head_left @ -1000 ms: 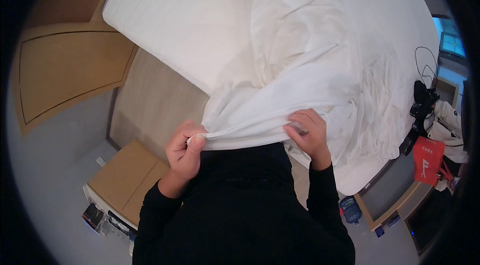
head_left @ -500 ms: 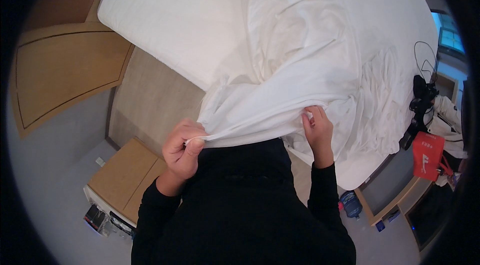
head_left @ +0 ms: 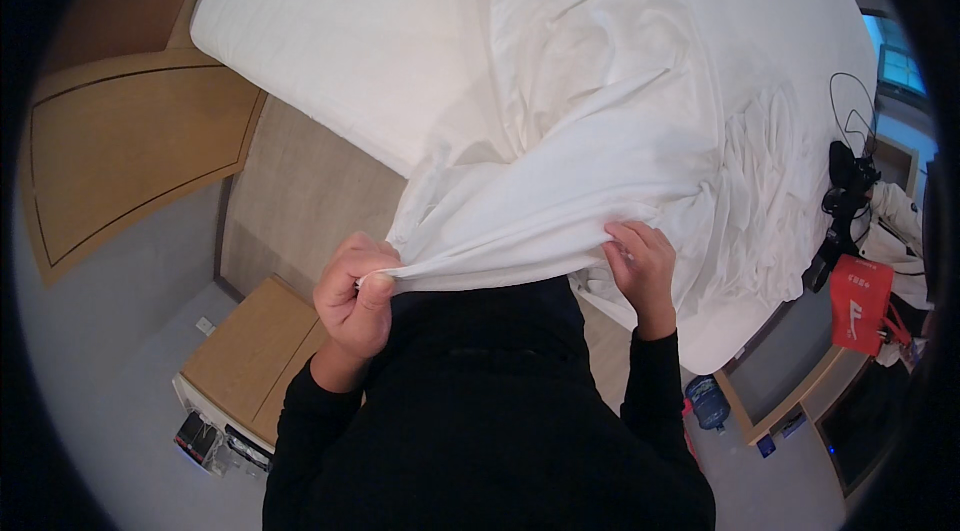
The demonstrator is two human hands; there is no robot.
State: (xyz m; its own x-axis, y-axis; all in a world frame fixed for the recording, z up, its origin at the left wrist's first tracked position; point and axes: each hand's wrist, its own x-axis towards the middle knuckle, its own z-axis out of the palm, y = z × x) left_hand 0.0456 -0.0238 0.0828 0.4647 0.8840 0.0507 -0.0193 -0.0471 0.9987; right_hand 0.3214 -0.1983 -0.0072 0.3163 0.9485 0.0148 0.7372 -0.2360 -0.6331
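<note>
A white bed sheet lies rumpled across a white mattress, its near part drawn over the mattress edge toward my body. My left hand pinches a corner of the sheet's hem between thumb and fingers, just in front of my waist. To the right, my right hand has its fingers curled on the same near edge, thumb tucked under the cloth. Between the two hands the hem runs nearly straight, with folds fanning out from the left hand. More of the cloth is bunched in wrinkles right of my right hand.
A wooden headboard panel and a wooden bedside cabinet stand at the left. On the right a wooden desk carries a red bag, dark cables and clothes. A blue water jug rests on the floor near it.
My left hand has shifted slightly left with the pinched corner, and my right hand a little right and down. The hem between them is stretched somewhat wider.
</note>
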